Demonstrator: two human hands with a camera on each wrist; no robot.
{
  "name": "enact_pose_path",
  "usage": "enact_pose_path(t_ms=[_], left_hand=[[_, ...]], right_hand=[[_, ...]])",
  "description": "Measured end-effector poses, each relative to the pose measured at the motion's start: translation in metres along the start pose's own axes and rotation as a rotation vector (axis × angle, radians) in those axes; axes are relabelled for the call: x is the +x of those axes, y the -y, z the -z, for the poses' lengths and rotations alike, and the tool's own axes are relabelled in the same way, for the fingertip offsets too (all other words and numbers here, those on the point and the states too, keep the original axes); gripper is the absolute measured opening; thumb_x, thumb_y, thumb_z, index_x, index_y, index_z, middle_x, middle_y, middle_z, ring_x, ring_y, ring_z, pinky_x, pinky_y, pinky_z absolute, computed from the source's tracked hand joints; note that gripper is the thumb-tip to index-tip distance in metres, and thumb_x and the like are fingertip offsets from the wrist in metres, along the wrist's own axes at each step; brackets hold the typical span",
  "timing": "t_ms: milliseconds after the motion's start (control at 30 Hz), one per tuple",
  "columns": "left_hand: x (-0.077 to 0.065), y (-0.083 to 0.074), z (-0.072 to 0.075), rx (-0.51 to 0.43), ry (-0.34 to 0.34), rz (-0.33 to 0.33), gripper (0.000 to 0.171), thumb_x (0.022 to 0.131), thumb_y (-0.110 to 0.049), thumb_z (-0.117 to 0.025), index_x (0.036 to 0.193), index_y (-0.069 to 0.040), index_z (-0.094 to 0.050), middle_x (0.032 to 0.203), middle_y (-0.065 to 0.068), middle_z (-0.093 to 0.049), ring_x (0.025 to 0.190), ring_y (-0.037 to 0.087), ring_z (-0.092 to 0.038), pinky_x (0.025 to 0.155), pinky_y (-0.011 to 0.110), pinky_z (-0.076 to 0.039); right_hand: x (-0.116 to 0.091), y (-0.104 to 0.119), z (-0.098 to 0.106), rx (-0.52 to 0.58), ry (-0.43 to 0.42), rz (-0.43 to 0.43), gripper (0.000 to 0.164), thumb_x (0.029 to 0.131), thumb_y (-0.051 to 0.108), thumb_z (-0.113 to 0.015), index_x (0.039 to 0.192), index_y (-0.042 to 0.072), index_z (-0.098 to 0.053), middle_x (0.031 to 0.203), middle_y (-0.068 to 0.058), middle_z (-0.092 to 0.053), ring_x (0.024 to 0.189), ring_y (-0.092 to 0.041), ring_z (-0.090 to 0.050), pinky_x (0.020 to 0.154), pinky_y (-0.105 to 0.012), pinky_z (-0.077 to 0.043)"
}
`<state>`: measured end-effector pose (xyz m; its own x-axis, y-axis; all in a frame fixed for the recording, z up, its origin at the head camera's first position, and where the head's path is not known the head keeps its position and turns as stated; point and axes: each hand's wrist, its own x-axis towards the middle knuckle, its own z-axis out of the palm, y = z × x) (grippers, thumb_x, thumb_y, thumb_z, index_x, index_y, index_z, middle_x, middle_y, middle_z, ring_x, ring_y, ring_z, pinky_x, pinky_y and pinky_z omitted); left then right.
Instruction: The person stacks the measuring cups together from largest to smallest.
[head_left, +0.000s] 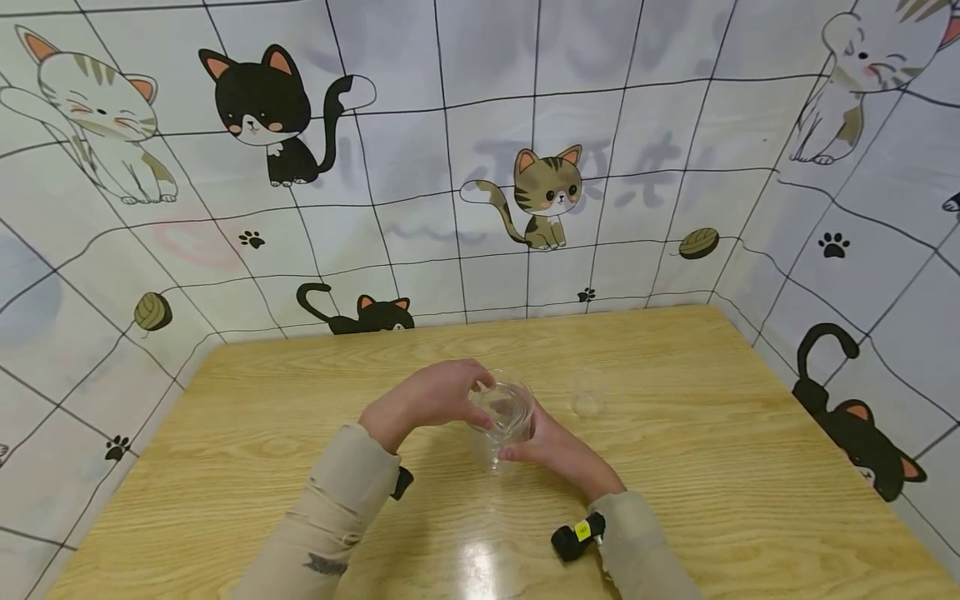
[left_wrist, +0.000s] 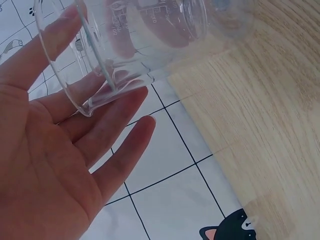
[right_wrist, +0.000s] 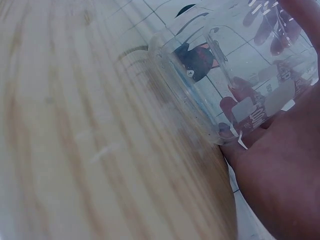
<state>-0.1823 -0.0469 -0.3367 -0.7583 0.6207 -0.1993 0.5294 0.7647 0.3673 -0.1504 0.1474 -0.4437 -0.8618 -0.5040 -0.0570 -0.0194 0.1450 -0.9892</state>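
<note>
Near the middle of the table, a clear glass beaker [head_left: 508, 406] is held between both hands. My left hand [head_left: 441, 395] grips it by the rim, thumb on the near side and fingers on the far side. My right hand [head_left: 557, 446] holds its side from the right, thumb in front and fingers wrapped behind. In the left wrist view the beaker [left_wrist: 159, 67] shows white printed markings, and a second rim line appears inside the outer one. In the right wrist view the beaker's base [right_wrist: 165, 55] is close over the wood, with fingers visible through the glass.
Right of the hands, a smaller clear glass vessel [head_left: 588, 403] stands on the wooden table [head_left: 300, 387]. A white cloth [head_left: 420, 167] with grid lines and cartoon cats hangs behind the table and along both sides. Small black cameras [head_left: 576, 537] sit at the wrists.
</note>
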Motion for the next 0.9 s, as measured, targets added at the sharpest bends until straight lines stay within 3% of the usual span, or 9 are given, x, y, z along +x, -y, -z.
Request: enact_pose_path(t_ms=[167,500,700,900], left_hand=[[-0.001,-0.001,0.001,0.011,0.005,-0.004,0.056,0.072,-0.041,-0.07,0.118,-0.013,-0.056,0.117,0.002,-0.055,0.1,0.015,-0.054,0.082,0.034,-0.044],[-0.001,-0.005,0.0,0.061,-0.002,0.024,0.055,0.072,-0.042,-0.07,0.118,-0.016,-0.057,0.121,-0.002,-0.052,0.103,0.015,-0.053,0.084,0.035,-0.043],[-0.001,-0.008,0.0,0.059,0.006,0.04,0.054,0.073,-0.039,-0.071,0.119,-0.015,-0.056,0.121,-0.002,-0.053,0.106,0.015,-0.051,0.085,0.035,-0.043],[0.0,-0.01,0.001,0.043,0.026,0.05,0.055,0.073,-0.036,-0.072,0.12,-0.013,-0.055,0.12,0.001,-0.054,0.104,0.016,-0.052,0.085,0.035,-0.043]], right_hand=[[0.006,-0.016,0.002,0.007,-0.009,-0.012,0.094,0.072,0.021,-0.075,0.141,0.031,-0.011,0.14,0.005,-0.027,0.126,-0.015,-0.028,0.101,-0.042,-0.025],[0.006,-0.018,0.002,0.021,-0.009,-0.01,0.093,0.073,0.023,-0.074,0.14,0.032,-0.01,0.139,0.004,-0.028,0.125,-0.016,-0.031,0.102,-0.043,-0.024],[0.005,-0.014,0.002,0.016,-0.003,-0.021,0.093,0.073,0.018,-0.074,0.141,0.03,-0.011,0.14,0.002,-0.028,0.125,-0.016,-0.031,0.102,-0.042,-0.024],[-0.003,0.004,0.001,0.025,0.03,-0.005,0.094,0.074,0.019,-0.073,0.142,0.021,-0.009,0.142,-0.006,-0.026,0.126,-0.022,-0.03,0.1,-0.044,-0.026]])
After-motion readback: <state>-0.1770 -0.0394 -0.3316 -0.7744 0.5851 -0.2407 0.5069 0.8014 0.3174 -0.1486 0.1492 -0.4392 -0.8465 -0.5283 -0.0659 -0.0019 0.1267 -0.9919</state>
